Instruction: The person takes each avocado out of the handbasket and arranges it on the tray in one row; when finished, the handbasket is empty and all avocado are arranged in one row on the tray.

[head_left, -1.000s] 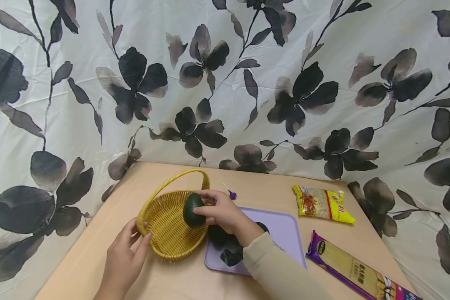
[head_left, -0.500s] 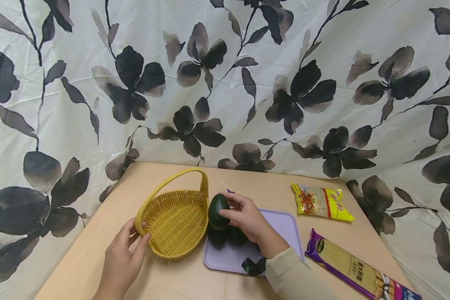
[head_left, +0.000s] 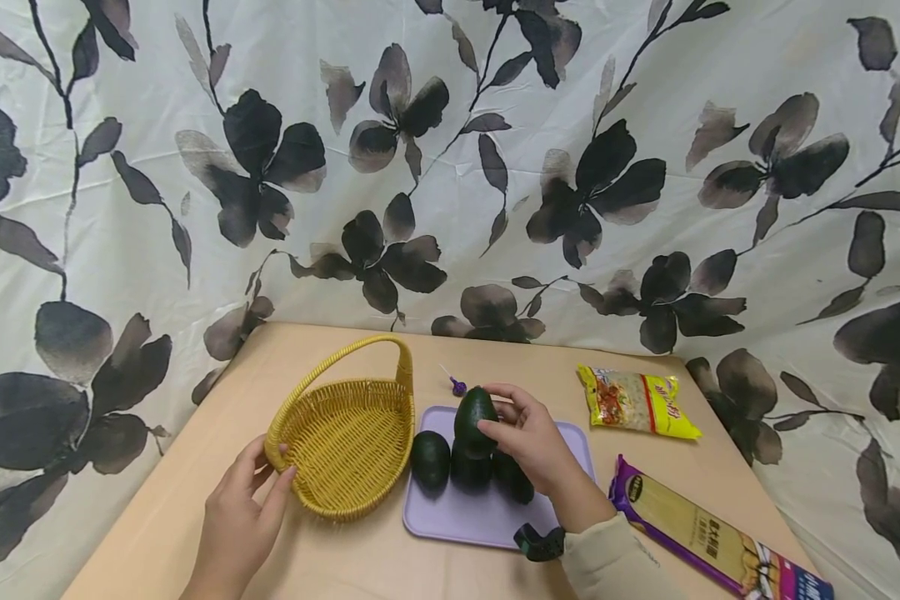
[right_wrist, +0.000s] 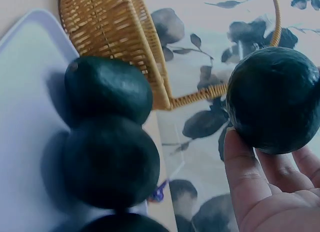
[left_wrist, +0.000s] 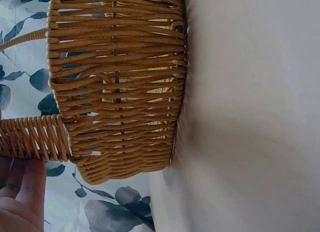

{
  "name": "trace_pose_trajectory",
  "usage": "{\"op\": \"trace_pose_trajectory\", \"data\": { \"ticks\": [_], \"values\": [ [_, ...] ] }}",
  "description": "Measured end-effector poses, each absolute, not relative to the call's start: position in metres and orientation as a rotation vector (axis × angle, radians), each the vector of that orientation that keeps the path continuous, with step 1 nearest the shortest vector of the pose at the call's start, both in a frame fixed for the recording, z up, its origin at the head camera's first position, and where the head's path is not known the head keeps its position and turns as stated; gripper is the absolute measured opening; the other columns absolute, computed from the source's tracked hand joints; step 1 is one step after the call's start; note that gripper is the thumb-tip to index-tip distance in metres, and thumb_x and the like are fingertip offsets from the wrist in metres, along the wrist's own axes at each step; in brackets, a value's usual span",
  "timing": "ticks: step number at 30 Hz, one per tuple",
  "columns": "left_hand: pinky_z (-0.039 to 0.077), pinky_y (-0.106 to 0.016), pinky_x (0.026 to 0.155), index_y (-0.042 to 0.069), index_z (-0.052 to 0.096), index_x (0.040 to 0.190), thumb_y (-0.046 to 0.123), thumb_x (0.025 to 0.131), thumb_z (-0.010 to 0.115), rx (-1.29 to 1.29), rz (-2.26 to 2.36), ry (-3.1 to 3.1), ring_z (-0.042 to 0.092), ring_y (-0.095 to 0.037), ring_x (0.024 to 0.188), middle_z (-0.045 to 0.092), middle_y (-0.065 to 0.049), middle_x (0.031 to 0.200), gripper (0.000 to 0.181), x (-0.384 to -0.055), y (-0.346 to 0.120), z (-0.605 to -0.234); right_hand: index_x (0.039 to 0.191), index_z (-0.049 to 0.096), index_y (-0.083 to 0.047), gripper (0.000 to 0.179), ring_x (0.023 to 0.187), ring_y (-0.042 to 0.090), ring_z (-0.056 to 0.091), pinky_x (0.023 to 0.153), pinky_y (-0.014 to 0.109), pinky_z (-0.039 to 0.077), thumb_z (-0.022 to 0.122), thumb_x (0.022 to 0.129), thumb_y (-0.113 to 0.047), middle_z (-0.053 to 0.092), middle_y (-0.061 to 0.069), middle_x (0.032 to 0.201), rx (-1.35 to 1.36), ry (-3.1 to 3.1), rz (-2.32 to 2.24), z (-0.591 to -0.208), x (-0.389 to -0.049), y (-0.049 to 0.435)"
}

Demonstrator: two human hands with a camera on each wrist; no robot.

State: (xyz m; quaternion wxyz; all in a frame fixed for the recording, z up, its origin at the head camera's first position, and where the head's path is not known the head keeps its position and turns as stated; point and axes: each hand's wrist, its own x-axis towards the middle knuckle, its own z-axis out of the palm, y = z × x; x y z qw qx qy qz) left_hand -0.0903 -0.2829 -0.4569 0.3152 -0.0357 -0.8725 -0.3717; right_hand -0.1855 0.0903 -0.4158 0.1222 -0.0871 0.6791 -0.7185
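My right hand [head_left: 528,437] pinches a dark green avocado [head_left: 476,421] between thumb and fingers, raised over the lavender tray [head_left: 450,525]. Three more avocados lie in a row on that tray: a left one [head_left: 430,461], a middle one [head_left: 471,473] partly hidden by the held avocado, and a right one [head_left: 513,479] partly behind the hand. The right wrist view shows the held avocado [right_wrist: 275,99] apart from the others. My left hand [head_left: 243,508] holds the yellow woven basket [head_left: 348,450] at the near foot of its handle [left_wrist: 35,139]. Nothing lies inside the basket.
Behind the tray lies a purple-wrapped lollipop [head_left: 458,387]. At the right are a yellow food packet [head_left: 637,402] and a long purple-edged packet [head_left: 712,529]. A floral curtain [head_left: 495,208] hangs behind the table [head_left: 165,508].
My right hand has carried the avocado from above the basket's right side rightward over the tray, uncovering the other avocados. The left hand keeps its hold on the basket.
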Motion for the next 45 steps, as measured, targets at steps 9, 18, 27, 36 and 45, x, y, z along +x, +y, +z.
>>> {"op": "trace_pose_trajectory", "data": {
  "ticks": [9, 18, 27, 36, 45],
  "values": [
    [0.045, 0.001, 0.096, 0.000, 0.057, 0.135, -0.004, 0.087, 0.078, -0.096, -0.983, -2.296, 0.053, 0.011, 0.118, 0.070, -0.012, 0.121, 0.053, -0.092, -0.282, -0.457, 0.147, 0.047, -0.008, 0.057, 0.112, 0.020, 0.066, 0.090, 0.033, 0.064, 0.071, 0.095, -0.005, 0.065, 0.012, 0.129, -0.213, 2.012, -2.159, -0.422, -0.173, 0.122],
    [0.045, 0.002, 0.095, 0.000, 0.057, 0.137, -0.003, 0.086, 0.079, -0.083, -0.970, -2.297, 0.062, -0.006, 0.116, 0.069, -0.012, 0.122, 0.056, -0.091, -0.281, -0.456, 0.149, 0.046, -0.006, 0.059, 0.117, 0.020, 0.065, 0.098, 0.038, 0.063, 0.070, 0.095, -0.003, 0.060, 0.020, 0.136, -0.074, 2.067, -2.171, -0.431, -0.163, 0.151],
    [0.042, 0.005, 0.095, 0.000, 0.055, 0.139, -0.001, 0.088, 0.079, -0.046, -0.975, -2.320, 0.066, -0.031, 0.113, 0.069, -0.012, 0.123, 0.056, -0.090, -0.280, -0.454, 0.149, 0.046, -0.004, 0.060, 0.114, 0.019, 0.065, 0.096, 0.036, 0.063, 0.071, 0.094, -0.003, 0.064, 0.015, 0.128, 0.098, 2.094, -2.207, -0.444, -0.153, 0.171],
    [0.041, 0.006, 0.095, 0.000, 0.054, 0.139, -0.001, 0.088, 0.078, -0.028, -0.983, -2.339, 0.066, -0.029, 0.116, 0.068, -0.016, 0.124, 0.056, -0.090, -0.279, -0.454, 0.150, 0.050, -0.007, 0.062, 0.111, 0.017, 0.066, 0.089, 0.030, 0.064, 0.074, 0.093, -0.006, 0.065, 0.017, 0.130, 0.271, 2.181, -2.142, -0.463, -0.146, 0.185],
    [0.041, 0.005, 0.095, 0.002, 0.056, 0.138, -0.001, 0.087, 0.079, -0.035, -0.990, -2.311, 0.057, 0.004, 0.117, 0.070, -0.011, 0.123, 0.056, -0.090, -0.280, -0.453, 0.145, 0.056, -0.007, 0.059, 0.103, 0.020, 0.065, 0.081, 0.025, 0.064, 0.078, 0.090, -0.007, 0.065, 0.017, 0.124, 0.316, 2.264, -2.053, -0.480, -0.143, 0.187]
  ]
}}
